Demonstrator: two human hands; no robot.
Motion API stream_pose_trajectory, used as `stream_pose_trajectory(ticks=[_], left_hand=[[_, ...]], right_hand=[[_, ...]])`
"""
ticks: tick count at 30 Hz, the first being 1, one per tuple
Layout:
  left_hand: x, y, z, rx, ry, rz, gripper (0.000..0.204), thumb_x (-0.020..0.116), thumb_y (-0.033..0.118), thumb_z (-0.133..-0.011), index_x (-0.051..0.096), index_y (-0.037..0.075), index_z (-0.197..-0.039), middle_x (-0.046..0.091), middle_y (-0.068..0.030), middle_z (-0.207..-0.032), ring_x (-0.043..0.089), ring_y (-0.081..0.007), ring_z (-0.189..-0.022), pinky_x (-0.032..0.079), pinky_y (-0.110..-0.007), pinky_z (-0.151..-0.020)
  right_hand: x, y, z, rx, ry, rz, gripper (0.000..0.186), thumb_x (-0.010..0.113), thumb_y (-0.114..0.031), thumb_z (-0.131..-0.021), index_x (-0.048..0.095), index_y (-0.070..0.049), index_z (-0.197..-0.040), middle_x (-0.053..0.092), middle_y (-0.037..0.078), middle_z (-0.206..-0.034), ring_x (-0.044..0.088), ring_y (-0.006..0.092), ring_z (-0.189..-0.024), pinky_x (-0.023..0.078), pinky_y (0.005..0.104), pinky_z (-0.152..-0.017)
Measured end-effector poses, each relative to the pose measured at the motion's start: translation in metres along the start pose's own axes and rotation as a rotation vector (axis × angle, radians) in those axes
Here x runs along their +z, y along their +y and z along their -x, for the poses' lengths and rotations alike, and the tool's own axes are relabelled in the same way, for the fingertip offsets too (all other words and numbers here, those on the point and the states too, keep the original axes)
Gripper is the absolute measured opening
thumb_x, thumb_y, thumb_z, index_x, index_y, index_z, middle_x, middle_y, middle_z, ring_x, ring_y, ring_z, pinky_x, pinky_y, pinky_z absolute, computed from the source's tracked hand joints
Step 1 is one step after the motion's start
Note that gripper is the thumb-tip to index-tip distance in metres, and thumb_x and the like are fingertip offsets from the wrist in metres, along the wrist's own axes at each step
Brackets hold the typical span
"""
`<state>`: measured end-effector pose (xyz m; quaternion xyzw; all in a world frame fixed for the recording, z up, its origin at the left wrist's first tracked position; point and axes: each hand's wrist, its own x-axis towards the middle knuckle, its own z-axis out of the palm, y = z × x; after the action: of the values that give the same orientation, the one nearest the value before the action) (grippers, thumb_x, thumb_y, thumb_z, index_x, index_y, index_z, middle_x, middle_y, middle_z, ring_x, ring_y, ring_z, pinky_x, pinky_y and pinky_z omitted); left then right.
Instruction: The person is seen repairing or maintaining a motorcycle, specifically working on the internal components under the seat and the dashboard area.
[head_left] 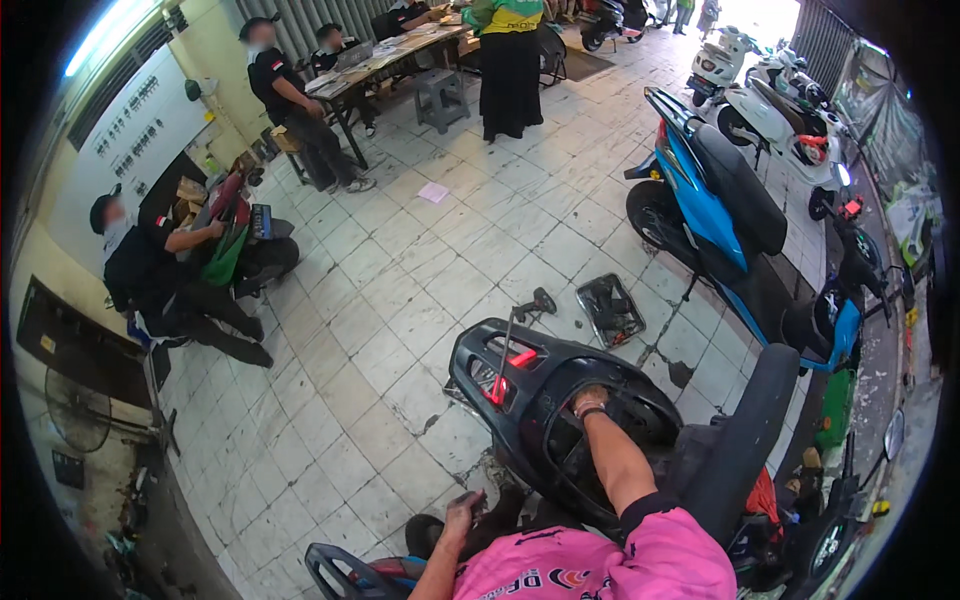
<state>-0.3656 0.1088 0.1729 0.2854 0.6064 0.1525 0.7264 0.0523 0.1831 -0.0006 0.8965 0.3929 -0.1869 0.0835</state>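
In front of me stands a black scooter (520, 375) with red tail-light parts (510, 375) and its seat (745, 440) tipped up. My right hand (590, 400) reaches down into the opening under the seat, and the rim and the hand's own back hide its fingers. Lower and to the left, my left hand (463, 508) is curled beside the scooter's flank, above my dark trouser leg. Something small and dark shows at its fingers, too small to name. A thin metal rod (507, 345) stands up at the scooter's tail.
On the tiles beyond the tail lie a cordless drill (537, 303) and a tray of tools (610, 310). A blue scooter (715, 200) is parked at the right, white ones farther off. At the left a person (150, 260) crouches by another scooter; others gather around a table (385, 60).
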Motion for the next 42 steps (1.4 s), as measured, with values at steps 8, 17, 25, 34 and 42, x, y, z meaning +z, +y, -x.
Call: stream_pose_trajectory(ticks=[8,17,25,34,42], left_hand=[[0.009,0.006,0.000,-0.040,-0.032,-0.074,0.028,0.070,0.032,-0.095,0.074,0.005,-0.098,0.064,0.0005,-0.075,0.050,-0.0081,-0.060,0.038,-0.026,-0.055],[0.022,0.004,-0.030,0.001,-0.195,-0.069,0.032,0.075,0.033,-0.092,0.075,0.003,-0.103,0.073,-0.0031,-0.091,0.064,-0.0116,-0.079,0.051,-0.028,-0.072],[0.014,-0.061,-0.064,0.117,0.041,-0.358,0.045,0.078,0.047,-0.087,0.076,0.005,-0.102,0.070,-0.0023,-0.084,0.058,-0.0126,-0.070,0.047,-0.032,-0.067],[0.020,-0.215,-0.006,-0.025,0.234,0.099,0.041,0.080,0.042,-0.086,0.074,0.004,-0.100,0.063,0.0016,-0.077,0.052,-0.0078,-0.064,0.044,-0.027,-0.060],[0.063,-0.295,0.036,-0.188,0.309,0.389,0.026,0.078,0.032,-0.090,0.070,0.008,-0.088,0.062,0.0017,-0.075,0.050,-0.0071,-0.058,0.039,-0.023,-0.051]], right_hand=[[-0.017,-0.001,0.014,-0.033,0.059,-0.086,0.037,0.054,-0.030,-0.097,0.072,-0.009,-0.121,0.067,0.017,-0.130,0.064,0.0348,-0.120,0.052,0.0457,-0.100],[-0.088,0.014,0.142,-0.289,0.175,-0.368,0.036,0.061,-0.029,-0.092,0.069,0.003,-0.109,0.066,0.027,-0.117,0.063,0.0435,-0.112,0.050,0.0497,-0.098],[-0.092,-0.013,0.270,-0.423,0.278,-0.655,0.026,0.064,-0.019,-0.093,0.068,-0.004,-0.112,0.067,0.022,-0.109,0.063,0.0426,-0.104,0.050,0.0484,-0.092],[-0.139,-0.066,0.118,-0.759,0.723,-0.719,0.017,0.060,-0.015,-0.095,0.066,-0.005,-0.109,0.066,0.020,-0.102,0.062,0.0426,-0.098,0.050,0.0482,-0.084],[-0.176,-0.146,0.057,-0.559,0.286,-0.075,0.048,0.047,-0.045,-0.094,0.074,-0.012,-0.116,0.072,0.017,-0.114,0.065,0.0344,-0.112,0.039,0.0514,-0.104]])
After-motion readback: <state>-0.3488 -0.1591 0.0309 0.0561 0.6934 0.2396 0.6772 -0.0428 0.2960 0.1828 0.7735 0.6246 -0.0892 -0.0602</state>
